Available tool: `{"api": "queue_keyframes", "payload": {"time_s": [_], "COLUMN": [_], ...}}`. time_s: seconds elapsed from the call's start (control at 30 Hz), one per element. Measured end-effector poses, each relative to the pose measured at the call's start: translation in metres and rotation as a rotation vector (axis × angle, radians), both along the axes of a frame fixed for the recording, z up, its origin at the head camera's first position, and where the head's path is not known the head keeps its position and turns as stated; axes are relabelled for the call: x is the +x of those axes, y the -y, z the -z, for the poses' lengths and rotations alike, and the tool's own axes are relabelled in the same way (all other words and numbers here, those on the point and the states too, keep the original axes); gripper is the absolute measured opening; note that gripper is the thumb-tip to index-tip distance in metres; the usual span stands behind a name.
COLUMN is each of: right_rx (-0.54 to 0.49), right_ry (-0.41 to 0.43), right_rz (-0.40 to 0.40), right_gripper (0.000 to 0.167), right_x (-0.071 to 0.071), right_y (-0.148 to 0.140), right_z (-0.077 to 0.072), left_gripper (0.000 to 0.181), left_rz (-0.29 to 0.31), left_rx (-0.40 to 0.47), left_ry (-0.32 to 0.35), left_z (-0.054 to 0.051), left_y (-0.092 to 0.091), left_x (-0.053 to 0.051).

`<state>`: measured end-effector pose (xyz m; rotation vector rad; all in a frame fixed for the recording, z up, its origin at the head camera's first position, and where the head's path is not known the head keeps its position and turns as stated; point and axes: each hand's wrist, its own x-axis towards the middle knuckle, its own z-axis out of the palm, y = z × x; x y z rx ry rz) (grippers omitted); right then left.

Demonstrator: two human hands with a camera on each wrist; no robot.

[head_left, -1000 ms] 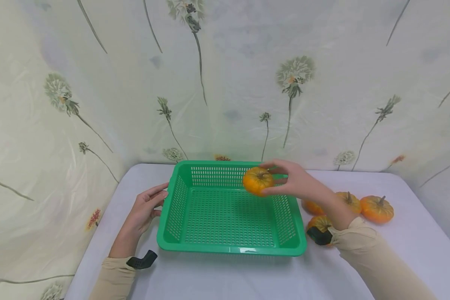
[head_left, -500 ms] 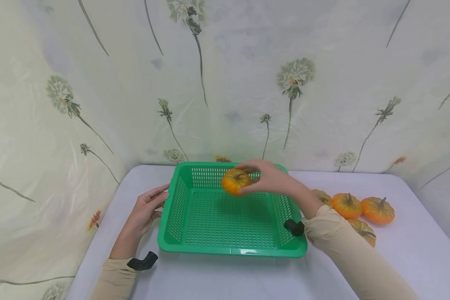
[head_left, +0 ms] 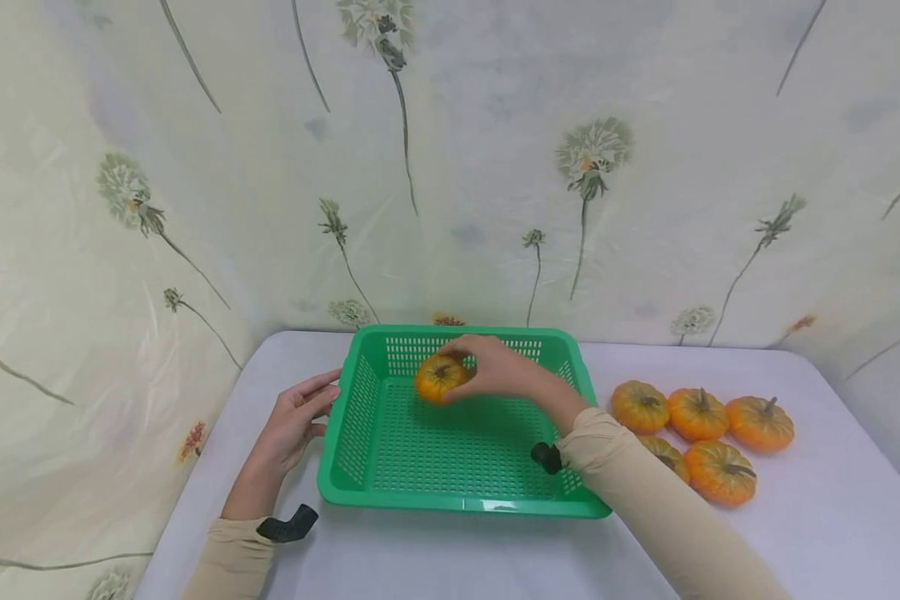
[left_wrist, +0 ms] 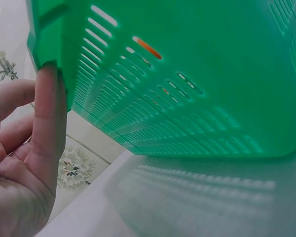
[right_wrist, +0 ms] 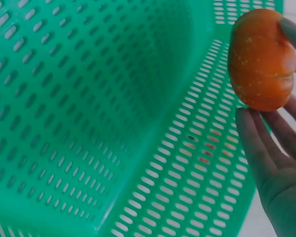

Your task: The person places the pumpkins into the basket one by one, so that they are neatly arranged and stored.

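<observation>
An orange-yellow pumpkin (head_left: 438, 379) is pinched between the thumb and fingers of my right hand (head_left: 491, 368). It hangs inside the green plastic basket (head_left: 465, 503), towards the back left. In the right wrist view the pumpkin (right_wrist: 262, 59) shows its smooth orange side near the perforated wall. My left hand (head_left: 292, 421) is at the basket's left side. Its fairly straight fingertips touch the outside of the rim, and the left wrist view shows a finger (left_wrist: 47, 113) reaching up under that rim.
Several more pumpkins (head_left: 722, 472) lie grouped on the white-covered table (head_left: 817, 517) to the right of the basket. Behind the table hangs a pale curtain (head_left: 480, 167) printed with dandelions. A black wrist piece (head_left: 288, 525) sits on the left sleeve.
My right hand has carried the pumpkin leftwards across the basket and slightly lower. The pumpkins on the right have come into fuller view as the forearm moved off them. My left hand stays put.
</observation>
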<state>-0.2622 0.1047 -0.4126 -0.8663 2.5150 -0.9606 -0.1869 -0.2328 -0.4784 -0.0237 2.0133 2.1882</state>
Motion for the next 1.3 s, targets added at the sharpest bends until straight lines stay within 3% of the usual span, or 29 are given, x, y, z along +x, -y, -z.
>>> {"api": "queue_keyframes", "payload": {"time_s": [0.77,1.3], "right_rx": [0.164,0.177], "right_ry": [-0.124,-0.119], "right_rz": [-0.062,-0.069], "right_gripper": [0.068,0.070], "right_x": [-0.005,-0.003], "right_y": [0.043,0.053], "right_z": [0.027,0.032], "left_gripper": [0.055,0.055], "left_rz": [0.007,-0.001], "left_rx": [0.008,0.002], "left_ry": [-0.008,-0.001], "left_z": [0.002,0.002], "left_y": [-0.001,0.000], "left_x": [0.000,0.000]}}
